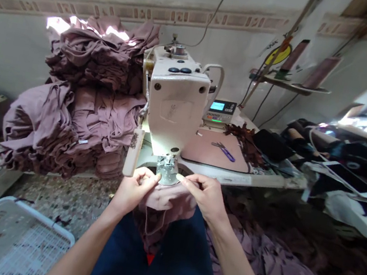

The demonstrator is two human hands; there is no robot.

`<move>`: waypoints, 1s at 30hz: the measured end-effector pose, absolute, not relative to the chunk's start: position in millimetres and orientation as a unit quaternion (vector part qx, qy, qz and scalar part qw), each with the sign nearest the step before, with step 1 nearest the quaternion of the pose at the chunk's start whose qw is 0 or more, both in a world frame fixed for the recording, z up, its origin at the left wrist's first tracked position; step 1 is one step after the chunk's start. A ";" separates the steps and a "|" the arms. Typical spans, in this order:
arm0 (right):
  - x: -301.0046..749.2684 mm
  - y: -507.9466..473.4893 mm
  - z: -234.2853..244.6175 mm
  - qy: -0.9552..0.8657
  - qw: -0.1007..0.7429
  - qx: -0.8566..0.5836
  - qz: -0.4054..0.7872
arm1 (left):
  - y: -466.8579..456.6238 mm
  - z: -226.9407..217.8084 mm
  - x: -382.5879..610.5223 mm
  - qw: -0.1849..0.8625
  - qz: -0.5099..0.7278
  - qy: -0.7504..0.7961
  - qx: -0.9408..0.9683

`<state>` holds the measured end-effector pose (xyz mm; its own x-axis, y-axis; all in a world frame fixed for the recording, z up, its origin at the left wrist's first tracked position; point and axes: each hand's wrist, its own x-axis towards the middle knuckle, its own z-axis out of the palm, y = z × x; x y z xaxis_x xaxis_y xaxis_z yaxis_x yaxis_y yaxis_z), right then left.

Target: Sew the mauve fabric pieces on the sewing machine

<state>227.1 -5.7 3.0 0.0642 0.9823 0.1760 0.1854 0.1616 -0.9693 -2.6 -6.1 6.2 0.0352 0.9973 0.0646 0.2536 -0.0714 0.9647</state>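
A cream sewing machine (174, 108) stands in front of me, its presser foot (167, 165) over the needle plate. A mauve piece of fabric (167, 203) lies under the foot and hangs down onto my lap. My left hand (134, 190) pinches the fabric's edge just left of the foot, fingers closed. On the other side of the foot, my right hand (204, 192) grips the same piece with closed fingers.
A tall stack of mauve garments (80, 101) sits left of the machine. Purple-handled scissors (224, 151) lie on the machine table beside a control panel (220, 111). A white plastic basket (8, 239) is at lower left. More fabric pieces (274, 270) cover the floor at right; a phone (350, 178) lies further right.
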 end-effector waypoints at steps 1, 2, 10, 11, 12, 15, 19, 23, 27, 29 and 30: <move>228.4 -7.1 5.4 -0.568 0.511 -0.518 0.385 | -6.7 8.0 -3.2 0.424 0.440 0.532 0.586; 229.9 -9.5 8.3 -0.577 0.505 -0.516 0.382 | -8.6 10.0 -4.4 0.430 0.435 0.527 0.590; 235.9 -33.8 15.2 -0.621 0.476 -0.477 0.401 | -34.5 8.7 -18.1 0.460 0.379 0.468 0.652; 235.2 -35.9 12.0 -0.618 0.478 -0.479 0.400 | -35.5 7.2 -18.1 0.456 0.373 0.469 0.659; 234.6 -37.9 8.5 -0.615 0.479 -0.482 0.399 | -36.2 6.2 -17.8 0.446 0.367 0.474 0.665; 234.6 -44.2 -1.7 -0.621 0.466 -0.483 0.406 | -38.7 6.6 -17.9 0.391 0.341 0.488 0.702; 238.2 -51.0 -9.5 -0.670 0.382 -0.454 0.446 | -44.3 7.3 -23.9 0.426 0.268 0.418 0.757; 239.3 -53.4 -12.9 -0.680 0.354 -0.424 0.483 | -49.3 -2.4 -29.1 0.566 0.223 0.399 0.686; 235.4 -52.0 -14.8 -0.626 0.348 -0.453 0.530 | -50.9 -9.5 -26.9 0.635 0.278 0.402 0.598; 232.9 -50.6 -13.7 -0.618 0.373 -0.461 0.517 | -50.2 -7.5 -25.1 0.605 0.309 0.411 0.608; 231.7 -50.1 -12.2 -0.620 0.384 -0.460 0.507 | -49.4 -5.4 -24.4 0.580 0.319 0.416 0.624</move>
